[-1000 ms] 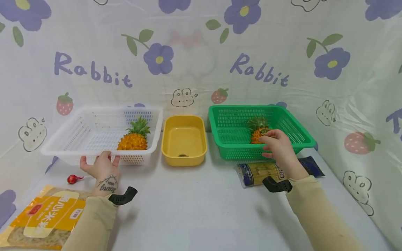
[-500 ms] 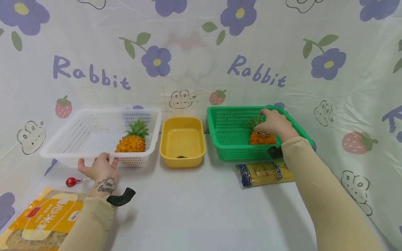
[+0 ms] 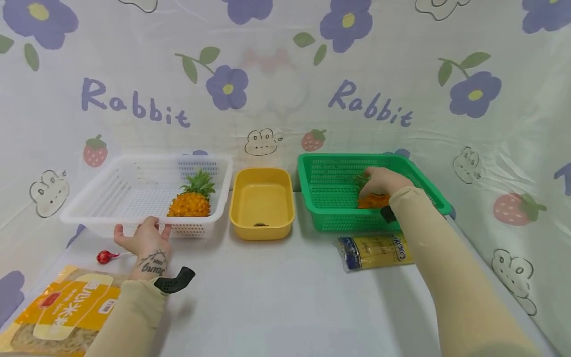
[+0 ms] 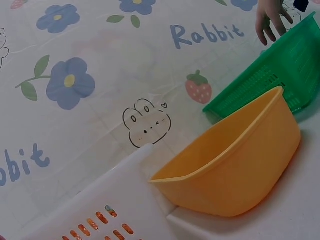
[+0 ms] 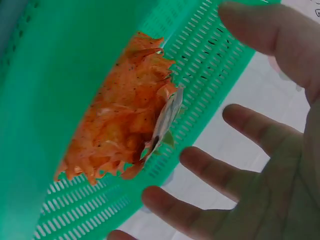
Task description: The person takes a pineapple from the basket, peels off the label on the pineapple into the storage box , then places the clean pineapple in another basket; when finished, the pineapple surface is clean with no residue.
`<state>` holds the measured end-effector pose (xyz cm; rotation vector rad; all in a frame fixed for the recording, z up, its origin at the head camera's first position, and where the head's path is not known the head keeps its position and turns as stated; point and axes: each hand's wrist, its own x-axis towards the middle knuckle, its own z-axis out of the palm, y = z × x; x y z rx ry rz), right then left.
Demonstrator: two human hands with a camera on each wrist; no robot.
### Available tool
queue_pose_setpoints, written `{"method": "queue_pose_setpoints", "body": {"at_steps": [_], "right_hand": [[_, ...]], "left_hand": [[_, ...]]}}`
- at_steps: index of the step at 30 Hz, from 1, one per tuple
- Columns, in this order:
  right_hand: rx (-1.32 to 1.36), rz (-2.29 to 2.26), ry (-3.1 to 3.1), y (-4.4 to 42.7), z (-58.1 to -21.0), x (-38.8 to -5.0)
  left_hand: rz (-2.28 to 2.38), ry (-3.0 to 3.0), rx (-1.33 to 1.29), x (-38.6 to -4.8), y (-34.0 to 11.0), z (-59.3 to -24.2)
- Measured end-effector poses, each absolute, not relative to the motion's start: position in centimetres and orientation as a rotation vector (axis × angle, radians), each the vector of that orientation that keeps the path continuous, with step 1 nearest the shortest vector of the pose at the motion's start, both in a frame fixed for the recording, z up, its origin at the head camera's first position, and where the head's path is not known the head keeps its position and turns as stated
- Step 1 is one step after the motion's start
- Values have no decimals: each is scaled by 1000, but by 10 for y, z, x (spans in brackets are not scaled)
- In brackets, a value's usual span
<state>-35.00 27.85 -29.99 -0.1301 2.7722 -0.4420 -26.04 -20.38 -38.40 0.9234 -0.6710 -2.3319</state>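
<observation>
The left hand (image 3: 144,240) pinches the front rim of the white basket (image 3: 93,219), whose right end holds a pineapple (image 3: 188,205). Well apart from it, the right hand (image 3: 381,181) hangs with fingers spread over the green basket (image 3: 345,212), above a second pineapple (image 5: 112,122) lying inside. The yellow tub (image 3: 262,231) stands between the baskets; a pasta pack (image 3: 374,251) lies before the green one.

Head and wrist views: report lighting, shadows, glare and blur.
Head view: even light, the right sleeve casting a soft shadow on the white table, faint sheen on the patterned cloth; left wrist view: dimmer, greyer; right wrist view: near wall of the green basket looks out of focus, pineapple clearer.
</observation>
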Motion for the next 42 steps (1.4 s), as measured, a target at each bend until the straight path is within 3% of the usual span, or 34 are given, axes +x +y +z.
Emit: {"method": "queue_pose_setpoints", "body": {"at_steps": [27, 42], "right_hand": [[-135, -336, 2749, 292, -328, -364], [-98, -365, 2770, 291, -323, -362]], "left_hand": [[-2345, -716, 953, -261, -209, -382], [-2353, -708, 970, -261, -209, -381]]}}
